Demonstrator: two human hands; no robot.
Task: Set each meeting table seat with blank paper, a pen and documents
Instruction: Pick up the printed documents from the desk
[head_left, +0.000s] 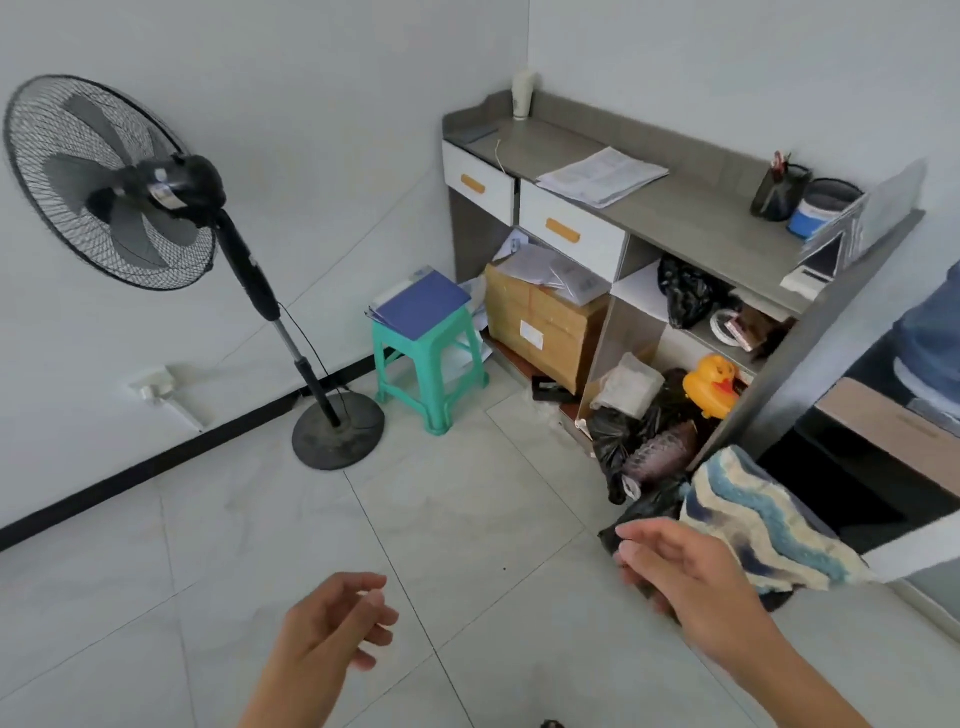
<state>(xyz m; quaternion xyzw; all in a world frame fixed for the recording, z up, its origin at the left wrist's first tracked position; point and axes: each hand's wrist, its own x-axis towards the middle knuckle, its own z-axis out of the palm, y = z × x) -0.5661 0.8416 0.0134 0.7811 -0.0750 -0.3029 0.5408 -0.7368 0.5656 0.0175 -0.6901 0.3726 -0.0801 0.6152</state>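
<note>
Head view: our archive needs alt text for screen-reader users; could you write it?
Two empty, open hands, left hand and right hand, reach over a tiled floor toward a grey desk holding a stack of documents and a pen holder. A pedestal fan and a green stool stand nearby.

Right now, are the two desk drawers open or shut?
Both slightly open. The left drawer and right drawer fronts jut past the desk edge.

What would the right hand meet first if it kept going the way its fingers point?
The right hand points leftward, fingers loosely open. The way looks free over bare floor tiles; beyond that, probably the fan base, though depth is unclear from one view.
</note>
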